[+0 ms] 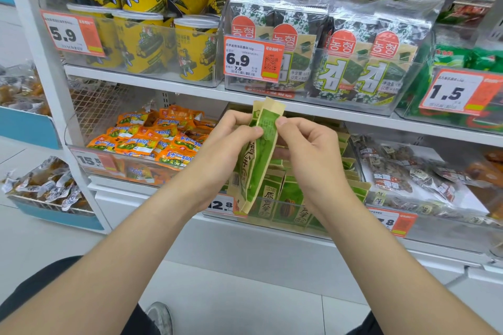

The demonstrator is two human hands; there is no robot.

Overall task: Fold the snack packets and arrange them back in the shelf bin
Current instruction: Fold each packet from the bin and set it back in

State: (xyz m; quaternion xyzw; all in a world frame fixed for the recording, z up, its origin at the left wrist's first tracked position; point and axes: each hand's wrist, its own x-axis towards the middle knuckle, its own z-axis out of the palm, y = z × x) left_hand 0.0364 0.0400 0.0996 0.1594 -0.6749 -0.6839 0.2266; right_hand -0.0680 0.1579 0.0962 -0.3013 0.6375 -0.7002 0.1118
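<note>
Setting: a shop aisle with white shelves (174, 84) and a pale tiled floor (239, 296); the person crouches in front, a dark trouser leg and a grey shoe (160, 317) low in view.
Packet in hand: a green and tan snack packet (258, 155) held upright in the air in front of the lower shelf, folded lengthwise so it looks narrow, its tan top edge reaching up to the shelf edge above.
Left hand: the left hand (231, 139) pinches the packet's upper left side, thumb tip on its front, the other fingers curled behind.
Right hand: the right hand (307, 144) pinches the upper right edge between thumb and forefinger, the rest of the fingers curled.
Shelf bin: a clear shelf bin (275, 215) on the lower shelf, directly behind the hands, holds more green packets (288, 198) standing in rows.
Neighbours below: orange packets (160, 139) in the bin to the left; clear bags of brown snacks (402, 174) to the right.
Shelf above: yellow tubs (141, 41) on the left, seaweed packs (351, 57) in the middle, small green packs (462, 60) on the right.
Price tags: orange and white tags reading 5.9 (72, 32), 6.9 (251, 58) and 1.5 (460, 92).
</note>
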